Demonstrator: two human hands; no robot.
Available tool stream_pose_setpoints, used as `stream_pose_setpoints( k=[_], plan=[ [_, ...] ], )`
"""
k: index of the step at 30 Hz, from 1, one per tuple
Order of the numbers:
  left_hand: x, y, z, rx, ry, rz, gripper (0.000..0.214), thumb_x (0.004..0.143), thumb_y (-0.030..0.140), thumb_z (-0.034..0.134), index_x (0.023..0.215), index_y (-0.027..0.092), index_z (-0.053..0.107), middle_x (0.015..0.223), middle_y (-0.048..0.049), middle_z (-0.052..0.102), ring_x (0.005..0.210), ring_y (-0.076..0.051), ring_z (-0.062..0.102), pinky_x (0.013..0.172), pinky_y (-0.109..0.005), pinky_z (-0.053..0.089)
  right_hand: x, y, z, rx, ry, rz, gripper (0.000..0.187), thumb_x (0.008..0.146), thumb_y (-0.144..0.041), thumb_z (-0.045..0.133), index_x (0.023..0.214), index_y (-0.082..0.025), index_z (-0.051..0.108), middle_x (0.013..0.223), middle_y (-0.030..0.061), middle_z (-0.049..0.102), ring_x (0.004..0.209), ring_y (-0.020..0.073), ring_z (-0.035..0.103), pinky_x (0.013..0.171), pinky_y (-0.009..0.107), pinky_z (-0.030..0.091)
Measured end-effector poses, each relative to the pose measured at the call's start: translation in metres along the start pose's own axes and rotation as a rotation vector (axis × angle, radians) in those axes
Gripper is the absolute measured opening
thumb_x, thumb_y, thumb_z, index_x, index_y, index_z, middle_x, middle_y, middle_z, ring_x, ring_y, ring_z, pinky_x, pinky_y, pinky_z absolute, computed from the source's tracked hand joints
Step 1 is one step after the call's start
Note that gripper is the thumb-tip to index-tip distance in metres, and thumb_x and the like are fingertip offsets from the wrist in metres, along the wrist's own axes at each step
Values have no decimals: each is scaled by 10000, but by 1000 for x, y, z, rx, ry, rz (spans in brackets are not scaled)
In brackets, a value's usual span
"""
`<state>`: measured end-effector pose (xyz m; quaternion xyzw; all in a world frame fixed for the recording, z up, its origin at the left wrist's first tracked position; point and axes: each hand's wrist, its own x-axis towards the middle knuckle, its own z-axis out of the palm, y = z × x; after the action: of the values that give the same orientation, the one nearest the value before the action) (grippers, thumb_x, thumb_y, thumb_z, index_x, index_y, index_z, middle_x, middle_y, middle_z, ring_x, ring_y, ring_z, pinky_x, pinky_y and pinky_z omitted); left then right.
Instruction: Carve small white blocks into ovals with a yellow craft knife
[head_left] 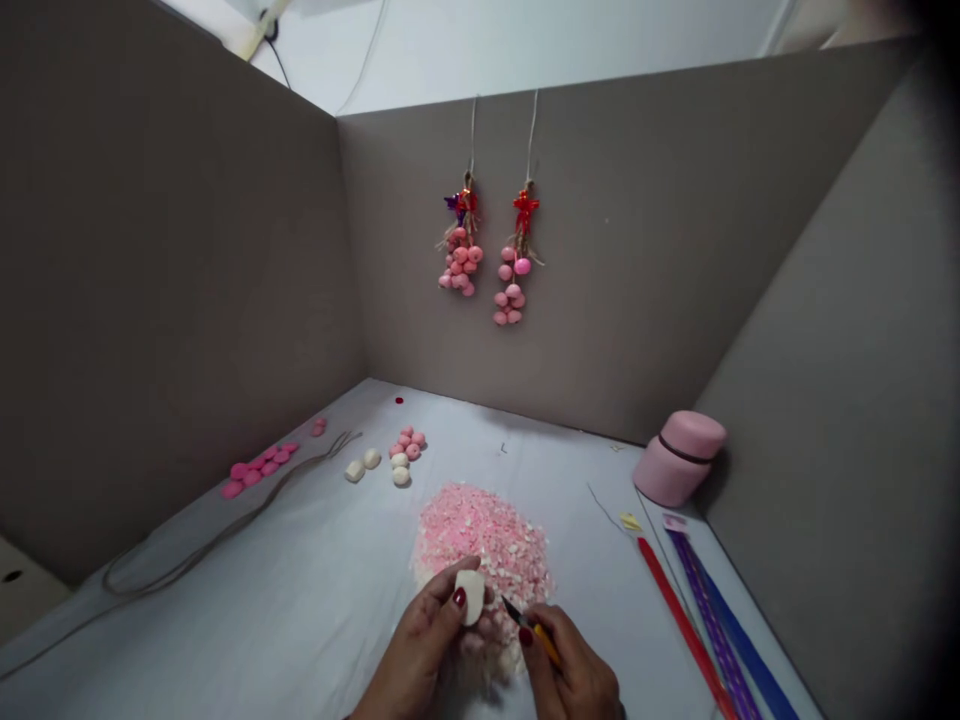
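Note:
My left hand (424, 630) pinches a white, chunky piece (471, 598) with a flat pale face, its material unclear. In my right hand (570, 668) is a craft knife (546, 645) with a yellow handle, its dark blade pointing up and left toward the white piece, a small gap apart. Both hands hover over a heap of pink and white shavings (480, 525). Behind the heap on the left sit several pink carved beads (409, 440), with white rounded pieces (401, 476) beside them. What lies under my hands is partly hidden.
Bright pink pieces (259, 468) and a long twine (247, 528) lie at left. A pink lidded jar (679, 460) stands at back right, near red (682, 625), purple (712, 620) and blue ribbons (746, 640). Two bead clusters (461, 260) hang on the grey back panel (637, 270).

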<state>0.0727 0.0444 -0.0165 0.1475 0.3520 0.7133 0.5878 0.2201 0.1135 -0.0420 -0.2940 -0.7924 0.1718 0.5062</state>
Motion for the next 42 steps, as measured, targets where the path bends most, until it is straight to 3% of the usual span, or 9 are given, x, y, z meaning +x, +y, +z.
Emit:
stream_pose_setpoints(
  k=[6,11,18,28,42],
  plan=[
    [-1,-14,2,115,-7,3,456,766,542,681,1043,185,619,534,28,647,412,-92,555,397,-176,383,1,0,-1,-14,-134,-179,155,989,-259,434,963,-210,579,696,19,626,585,163,627,539,235,468],
    [-6,-20,2,151,-3,7,391,824,531,616,1044,210,574,660,24,648,409,-76,526,386,-184,374,3,-6,-5,-59,-211,-276,187,999,-254,425,928,-190,586,657,25,619,553,162,607,508,237,442],
    [-12,-22,7,254,39,-52,460,805,646,538,973,218,517,441,97,514,335,-56,380,344,-148,289,5,-10,-10,-57,-270,-223,140,962,-174,455,936,-183,592,678,28,621,573,160,612,524,235,450],
    [-15,-20,13,323,36,-66,524,755,725,502,941,236,485,443,124,448,333,-59,302,333,-157,262,9,-13,-8,-22,-223,-250,167,958,-179,456,957,-167,623,660,25,632,542,150,619,499,223,451],
    [-17,-13,18,290,74,-80,512,731,693,584,928,226,508,590,89,446,465,-68,314,376,-173,206,3,-11,-8,-59,-200,-127,152,952,-175,465,914,-189,611,680,21,626,570,153,620,534,231,467]
  ],
)
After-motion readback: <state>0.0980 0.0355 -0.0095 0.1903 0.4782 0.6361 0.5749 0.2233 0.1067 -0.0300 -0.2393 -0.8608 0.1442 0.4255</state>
